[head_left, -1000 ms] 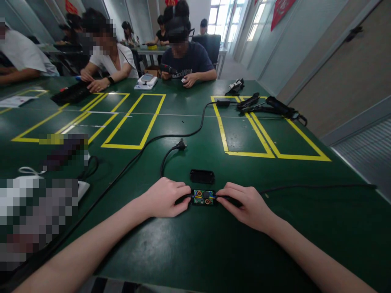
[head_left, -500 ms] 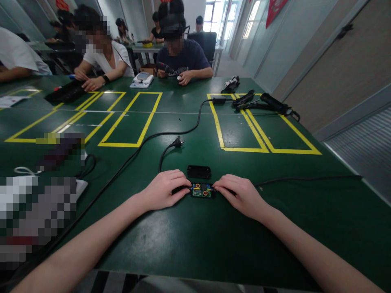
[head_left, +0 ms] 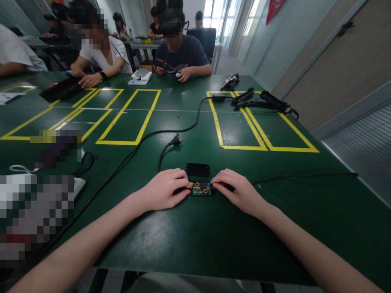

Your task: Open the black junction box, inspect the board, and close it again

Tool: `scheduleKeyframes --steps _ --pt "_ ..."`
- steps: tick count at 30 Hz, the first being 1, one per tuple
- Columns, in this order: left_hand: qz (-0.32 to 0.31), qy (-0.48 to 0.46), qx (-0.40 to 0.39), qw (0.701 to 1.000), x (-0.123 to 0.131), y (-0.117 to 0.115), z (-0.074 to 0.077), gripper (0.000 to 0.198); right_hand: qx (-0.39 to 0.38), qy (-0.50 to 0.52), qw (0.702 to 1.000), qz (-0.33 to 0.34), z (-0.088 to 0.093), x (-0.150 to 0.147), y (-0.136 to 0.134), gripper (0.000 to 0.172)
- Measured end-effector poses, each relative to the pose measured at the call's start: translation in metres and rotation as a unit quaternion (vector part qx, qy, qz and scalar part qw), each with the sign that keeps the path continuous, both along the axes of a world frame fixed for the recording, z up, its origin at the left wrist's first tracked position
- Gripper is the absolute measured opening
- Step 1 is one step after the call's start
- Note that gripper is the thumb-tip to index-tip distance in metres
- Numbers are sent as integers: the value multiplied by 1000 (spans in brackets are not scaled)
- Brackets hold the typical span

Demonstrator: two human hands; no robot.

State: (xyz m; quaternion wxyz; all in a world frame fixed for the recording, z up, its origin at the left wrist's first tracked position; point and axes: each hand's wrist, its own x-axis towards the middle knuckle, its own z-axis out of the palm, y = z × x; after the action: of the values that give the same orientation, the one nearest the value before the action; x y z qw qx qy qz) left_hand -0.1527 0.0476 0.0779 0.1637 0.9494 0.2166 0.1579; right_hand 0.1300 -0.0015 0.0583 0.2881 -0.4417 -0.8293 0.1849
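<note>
A small black case with a circuit board [head_left: 202, 189] inside lies on the green table, its coils and coloured wires facing up. My left hand [head_left: 169, 189] has its thumb and fingers closed at the left end of the case. At the right end, the fingertips of my right hand [head_left: 236, 188] are pinched together. What either pinch holds is too small to make out. Just behind the case rests a black cover [head_left: 198, 169], touched by neither hand. A black plug [head_left: 176, 140] on a cable lies behind my left hand.
A long black cable [head_left: 131, 152] crosses the green table [head_left: 183, 248]. Another cable [head_left: 305, 175] runs right. Black tool-like items [head_left: 269, 101] lie at the back right; blurred-out objects [head_left: 45, 211] are at left. People sit across the table, one holding a drill [head_left: 163, 64].
The view has shifted slightly. My right hand's fingertips have moved a little up and left at the case's right end. My left hand remains nearly in place.
</note>
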Motion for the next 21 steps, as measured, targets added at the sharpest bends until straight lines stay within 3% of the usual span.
scheduleKeyframes --steps 4,7,10,12,14,21 --pt "4 3 26 1000 -2 2 -1 18 48 -10 998 -49 -1 -3 -1 11" --pt "-12 -34 43 998 -8 8 -2 24 58 -29 995 -76 -6 -4 0 31" --pt "37 -50 44 997 -12 13 -5 61 53 -60 995 -52 -12 -4 0 46" --pt "73 -22 37 996 -11 14 -9 92 51 -67 996 -31 -13 -4 1 45" --pt "79 7 21 997 -8 13 -15 108 47 -55 997 -22 -13 -4 1 39" --pt "47 -32 3 998 -1 5 -25 96 -2 64 997 -41 -8 -2 2 17"
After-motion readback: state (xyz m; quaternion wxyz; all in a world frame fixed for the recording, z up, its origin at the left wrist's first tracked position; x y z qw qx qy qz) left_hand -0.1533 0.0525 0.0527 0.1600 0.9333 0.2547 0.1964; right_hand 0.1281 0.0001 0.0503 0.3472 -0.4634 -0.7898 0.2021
